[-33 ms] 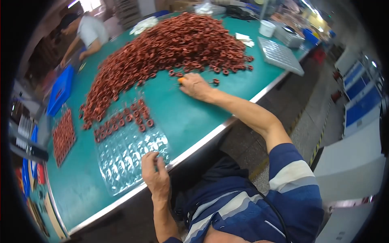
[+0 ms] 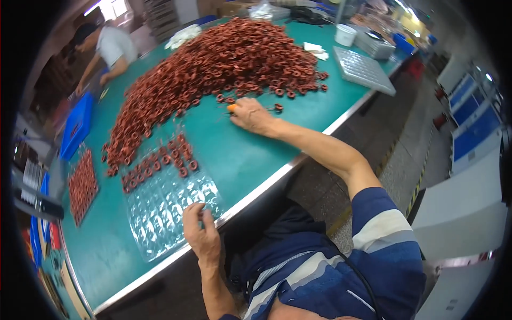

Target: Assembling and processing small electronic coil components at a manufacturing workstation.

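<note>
The right grip [image 2: 252, 116] was curled against an orange piece [image 2: 231, 108] just nearside of the red ring pile [image 2: 213, 64], its hold hidden. The left grip [image 2: 201, 233], half open and apparently empty, hung by the clear tray's [image 2: 165, 213] near right edge. A knock there could have jolted the seated rings [image 2: 180, 151] loose; a sweeping right wrist could have scattered a stray ring [image 2: 278, 108].

Heaped red parts [image 2: 229, 58] and trays [image 2: 160, 216] show a workshop.
</note>
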{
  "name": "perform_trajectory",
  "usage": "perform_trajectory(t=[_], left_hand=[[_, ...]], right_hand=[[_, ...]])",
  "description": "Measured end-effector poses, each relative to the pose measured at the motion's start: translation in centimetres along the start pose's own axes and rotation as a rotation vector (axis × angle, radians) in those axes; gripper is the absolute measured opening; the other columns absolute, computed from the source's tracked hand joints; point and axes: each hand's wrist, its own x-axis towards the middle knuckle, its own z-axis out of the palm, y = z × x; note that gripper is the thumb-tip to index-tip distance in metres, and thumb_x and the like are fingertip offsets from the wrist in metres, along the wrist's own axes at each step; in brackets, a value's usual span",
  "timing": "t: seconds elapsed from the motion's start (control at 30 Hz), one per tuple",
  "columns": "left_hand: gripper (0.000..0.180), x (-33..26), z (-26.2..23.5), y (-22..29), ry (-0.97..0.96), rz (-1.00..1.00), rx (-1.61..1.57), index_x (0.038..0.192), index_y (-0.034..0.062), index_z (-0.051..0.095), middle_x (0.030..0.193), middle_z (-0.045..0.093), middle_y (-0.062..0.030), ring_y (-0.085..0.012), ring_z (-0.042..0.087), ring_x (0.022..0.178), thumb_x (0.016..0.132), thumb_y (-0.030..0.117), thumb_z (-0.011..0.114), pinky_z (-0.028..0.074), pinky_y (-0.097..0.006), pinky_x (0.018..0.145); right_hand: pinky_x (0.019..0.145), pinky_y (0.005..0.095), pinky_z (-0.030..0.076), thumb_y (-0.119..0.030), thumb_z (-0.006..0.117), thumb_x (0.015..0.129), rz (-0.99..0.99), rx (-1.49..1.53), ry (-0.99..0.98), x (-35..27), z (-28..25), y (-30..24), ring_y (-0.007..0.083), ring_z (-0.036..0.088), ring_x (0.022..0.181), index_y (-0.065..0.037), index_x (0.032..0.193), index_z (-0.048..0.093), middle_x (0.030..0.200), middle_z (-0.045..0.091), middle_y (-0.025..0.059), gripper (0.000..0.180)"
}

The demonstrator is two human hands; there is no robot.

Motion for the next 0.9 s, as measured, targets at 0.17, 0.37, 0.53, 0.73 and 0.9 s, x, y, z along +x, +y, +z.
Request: perform_trajectory(t=[0.17, 0.37, 0.53, 0.73, 0.9], left_hand=[[0.022, 0.2, 0.8, 0.5, 0.019, -0.273, -0.365, 0.113, -0.0023, 0.055, 0.101, 0.059, -0.0100, -0.0153, 0.057, 0.083, 0.092, 0.001, 0.052, 0.047, -0.027, 0.077], [0.043, 2.7, 4.5, 4.1, -0.120, -0.199, -0.454, 0.132, -0.0068, 0.041, 0.117, 0.059, -0.0221, -0.0251, 0.063, 0.101, 0.097, 0.017, 0.049, 0.048, -0.035, 0.088], [0.044, 2.3, 4.5, 3.5, -0.010, -0.123, -0.462, 0.132, -0.0077, 0.042, 0.111, 0.061, -0.0216, -0.0283, 0.060, 0.103, 0.099, 0.020, 0.046, 0.046, -0.035, 0.089], [0.034, 1.7, 2.0, 2.2, -0.055, -0.219, -0.562, 0.124, -0.0017, 0.053, 0.087, 0.063, -0.0043, -0.0087, 0.055, 0.066, 0.101, 0.022, 0.045, 0.046, -0.022, 0.061], [0.025, 1.6, 0.2, 2.6, -0.394, -0.558, -1.082, 0.115, 0.0056, 0.047, 0.073, 0.054, -0.0041, -0.0109, 0.053, 0.053, 0.101, 0.026, 0.044, 0.039, -0.022, 0.047]], right_hand=[[0.079, 0.0412, 0.046, -0.023, 0.064, 0.084, 0.061, 0.374, 0.201, -1.3, -3.1, -5.5, 0.0295, 0.057, 0.087, -0.001, 0.099, 0.063, 0.088, 0.058, 0.0142, 0.027], [0.075, 0.0341, 0.051, -0.013, 0.070, 0.083, 0.136, 0.677, 0.128, -4.3, -8.9, -13.7, 0.0282, 0.064, 0.085, 0.001, 0.106, 0.064, 0.096, 0.064, 0.0155, 0.028], [0.072, 0.0390, 0.049, -0.008, 0.070, 0.080, -0.055, 0.589, 0.211, -5.7, -7.4, -17.0, 0.0335, 0.059, 0.082, 0.002, 0.106, 0.062, 0.091, 0.063, 0.0152, 0.028], [0.078, 0.0381, 0.050, -0.006, 0.075, 0.075, -0.040, 0.568, 0.274, -5.5, -9.6, -17.1, 0.0306, 0.060, 0.092, 0.001, 0.110, 0.063, 0.109, 0.058, 0.0152, 0.038], [0.083, 0.0403, 0.047, -0.006, 0.077, 0.070, -0.387, 0.488, 0.032, -3.9, -11.4, -16.0, 0.0315, 0.058, 0.097, -0.002, 0.106, 0.064, 0.108, 0.059, 0.0107, 0.039]])
